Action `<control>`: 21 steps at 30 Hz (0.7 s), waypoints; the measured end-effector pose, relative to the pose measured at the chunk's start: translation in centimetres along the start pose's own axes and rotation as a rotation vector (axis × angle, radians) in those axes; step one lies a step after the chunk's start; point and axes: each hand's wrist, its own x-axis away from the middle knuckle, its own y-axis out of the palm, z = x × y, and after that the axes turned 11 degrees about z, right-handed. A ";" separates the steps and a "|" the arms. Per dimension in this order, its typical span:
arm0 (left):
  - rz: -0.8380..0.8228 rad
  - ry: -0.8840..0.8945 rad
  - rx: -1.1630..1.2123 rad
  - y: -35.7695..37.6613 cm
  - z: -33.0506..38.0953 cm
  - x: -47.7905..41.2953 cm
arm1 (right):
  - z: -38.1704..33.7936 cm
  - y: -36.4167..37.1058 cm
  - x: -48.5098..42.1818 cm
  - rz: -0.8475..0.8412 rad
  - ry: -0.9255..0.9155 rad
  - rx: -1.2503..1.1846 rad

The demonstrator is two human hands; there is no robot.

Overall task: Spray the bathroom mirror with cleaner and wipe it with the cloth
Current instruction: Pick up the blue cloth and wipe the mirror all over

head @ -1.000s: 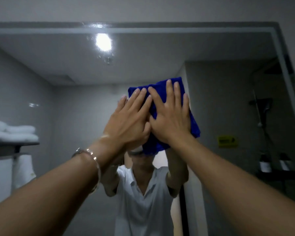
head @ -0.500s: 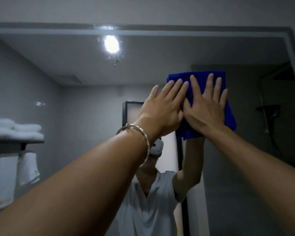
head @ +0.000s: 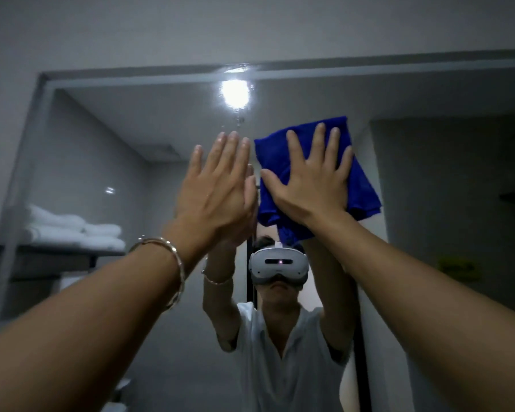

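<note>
The bathroom mirror (head: 149,138) fills the wall ahead, its top edge high in view. A folded blue cloth (head: 363,191) lies flat against the glass a little right of centre. My right hand (head: 311,179) presses on the cloth with spread, straight fingers. My left hand (head: 217,188), a bracelet at its wrist, is raised just left of the cloth with straight fingers, off the cloth; whether it touches the glass I cannot tell. A few droplets (head: 238,123) show on the glass below the reflected ceiling light. No spray bottle is in view.
The mirror reflects a person in a white shirt (head: 283,367) wearing a headset, folded white towels (head: 72,230) on a shelf at left, and a yellow sign (head: 458,267) at right. The grey wall (head: 250,28) runs above the mirror's top edge.
The cloth was wiped to the right and then back toward the centre. My left hand has come off the cloth and now sits beside it. The view has shifted left and up.
</note>
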 end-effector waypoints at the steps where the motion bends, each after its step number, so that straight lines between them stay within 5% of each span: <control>1: 0.003 -0.017 -0.007 -0.3 -1.4 0.6 | -2.0 0.3 -0.1 -0.010 -0.049 -0.015; 6: -0.002 -0.084 0.002 -1.0 -6.7 4.3 | -12.1 2.4 1.0 -0.091 -0.375 0.035; 10: -0.001 -0.116 0.038 -0.7 -8.1 5.2 | -14.2 3.4 1.2 -0.087 -0.446 0.078; 21: -0.036 -0.062 0.281 0.2 4.8 -3.3 | -0.2 0.8 -2.6 -0.057 -0.258 0.182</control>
